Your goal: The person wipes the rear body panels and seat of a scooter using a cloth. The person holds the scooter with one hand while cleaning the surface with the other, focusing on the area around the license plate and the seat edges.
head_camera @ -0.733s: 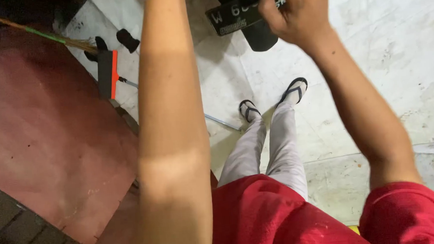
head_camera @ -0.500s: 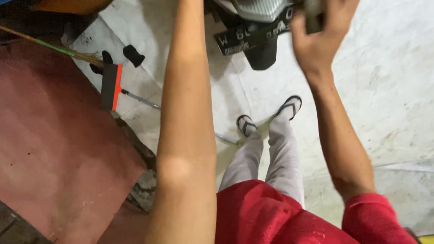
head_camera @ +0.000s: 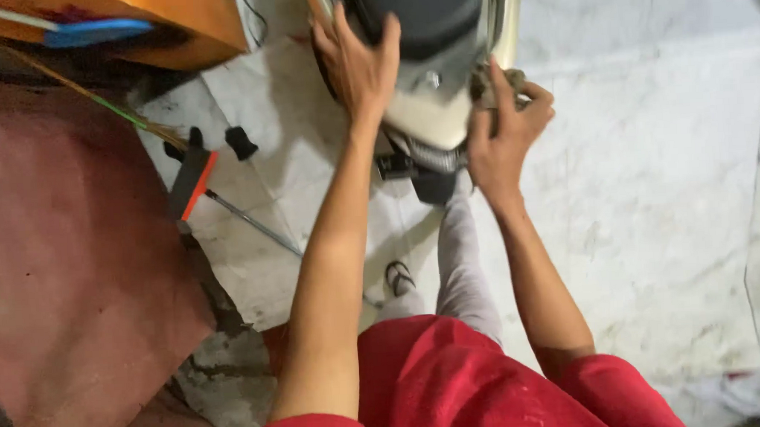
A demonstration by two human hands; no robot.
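A scooter's rear end with a black seat and cream-white body fills the top middle. My left hand lies flat with fingers spread on the seat's left side. My right hand is closed around a crumpled grey-brown rag pressed against the scooter's right rear panel. Below, I see my red shirt, grey trousers and one sandalled foot on the floor.
A long-handled floor wiper with a black and orange-red head lies on the white marble floor at the left. A dark red raised surface covers the left side. An orange object sits top left.
The view has tilted up and closer to the scooter's rear. My left hand has come to rest on the seat, and my right hand has moved with the rag onto the rear panel.
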